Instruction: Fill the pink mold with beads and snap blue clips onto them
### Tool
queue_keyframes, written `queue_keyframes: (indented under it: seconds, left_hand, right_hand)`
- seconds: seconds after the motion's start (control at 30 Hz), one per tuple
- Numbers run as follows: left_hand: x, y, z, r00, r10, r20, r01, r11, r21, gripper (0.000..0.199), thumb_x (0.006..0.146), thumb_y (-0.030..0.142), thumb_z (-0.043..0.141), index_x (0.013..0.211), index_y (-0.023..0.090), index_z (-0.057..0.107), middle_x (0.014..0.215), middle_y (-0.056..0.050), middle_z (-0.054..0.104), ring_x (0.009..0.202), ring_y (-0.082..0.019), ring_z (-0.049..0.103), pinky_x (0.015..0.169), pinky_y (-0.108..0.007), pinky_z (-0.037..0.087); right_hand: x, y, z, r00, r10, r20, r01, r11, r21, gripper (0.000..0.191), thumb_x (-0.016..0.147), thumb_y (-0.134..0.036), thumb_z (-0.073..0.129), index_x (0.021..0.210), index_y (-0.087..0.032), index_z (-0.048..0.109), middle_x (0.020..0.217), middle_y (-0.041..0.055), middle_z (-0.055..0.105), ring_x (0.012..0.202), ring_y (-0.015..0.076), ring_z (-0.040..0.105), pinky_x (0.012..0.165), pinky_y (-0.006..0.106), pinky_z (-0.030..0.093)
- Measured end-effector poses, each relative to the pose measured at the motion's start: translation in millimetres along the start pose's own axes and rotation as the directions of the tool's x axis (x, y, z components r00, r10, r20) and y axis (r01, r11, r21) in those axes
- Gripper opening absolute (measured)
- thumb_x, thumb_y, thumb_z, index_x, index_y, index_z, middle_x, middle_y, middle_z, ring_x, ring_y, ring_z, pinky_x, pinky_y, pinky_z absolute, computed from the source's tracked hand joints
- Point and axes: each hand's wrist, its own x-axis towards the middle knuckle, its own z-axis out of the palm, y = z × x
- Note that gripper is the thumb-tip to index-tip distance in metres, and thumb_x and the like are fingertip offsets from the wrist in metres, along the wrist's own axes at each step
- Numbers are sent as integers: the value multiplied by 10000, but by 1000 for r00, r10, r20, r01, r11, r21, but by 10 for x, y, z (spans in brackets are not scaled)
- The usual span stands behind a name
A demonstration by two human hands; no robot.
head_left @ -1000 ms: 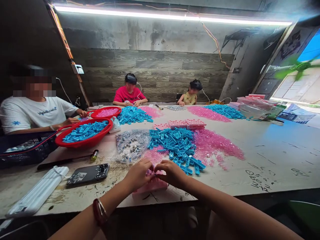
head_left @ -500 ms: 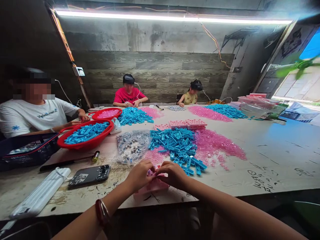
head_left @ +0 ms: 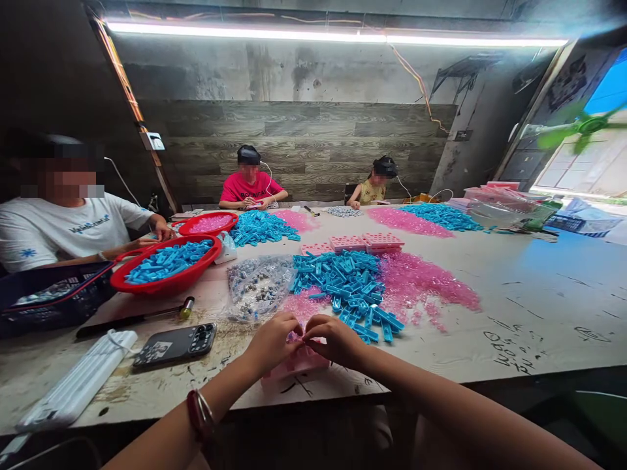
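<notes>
My left hand (head_left: 274, 341) and my right hand (head_left: 337, 341) meet fingertip to fingertip over a pink block (head_left: 298, 365) near the table's front edge. Curled fingers of the left hand close around small clear pink pieces (head_left: 294, 337), partly hidden. Thumb and forefinger of the right hand are pinched against the left fingertips; whatever is between them is too small to make out. Just beyond lie loose pink pieces (head_left: 306, 302), a heap of blue plastic parts (head_left: 343, 281) and a clear bag of small metallic parts (head_left: 259, 287).
Left on the table (head_left: 435, 359) are a phone (head_left: 175, 346), a white power bank (head_left: 81, 378), a hammer (head_left: 186, 308), a red basin (head_left: 161, 284) of blue parts and a dark basket (head_left: 53, 300). Pink blocks (head_left: 365, 241) stand behind the heap. Several co-workers sit around.
My hands stay over the pink block with only slight finger movement; a red bit seen between them earlier is now hidden. Across the table, the red-shirted person's hands have shifted, with something pink in them.
</notes>
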Motion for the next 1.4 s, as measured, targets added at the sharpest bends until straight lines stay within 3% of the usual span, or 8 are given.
queue_keyframes:
  seconds: [0.3,0.7,1.03,1.4]
  left_hand:
    - [20,-18,49,999,-34,-14,33,998,-61,61,753,242,635,770,186,655,847,-19,603,859,-171,546,754,-256,408]
    - [29,13,71,995,-101,3,101,994,-48,28,725,191,655,720,171,674,815,-10,629,824,-152,563,739,-236,419]
    - [73,-55,109,998,28,56,-26,999,-35,62,717,108,621,735,145,668,810,-27,634,752,-135,567,697,-219,432]
    - [107,-103,162,993,107,45,-108,994,-2,47,708,118,640,663,130,640,760,-28,619,746,-136,553,670,-216,414]
  right_hand:
    - [72,10,-57,999,-11,46,7,996,90,116,754,-103,605,749,-175,695,784,49,668,693,141,621,624,219,463]
    - [104,41,-57,990,89,112,-101,989,105,101,737,-146,622,685,-171,704,692,49,631,613,133,578,558,222,405]
    - [84,145,-39,984,53,170,-76,988,134,220,771,-201,570,558,-154,601,611,29,564,532,102,497,496,210,347]
    - [57,155,-41,982,-1,191,-2,1000,17,257,829,-236,530,589,-172,599,596,37,589,642,149,538,595,245,381]
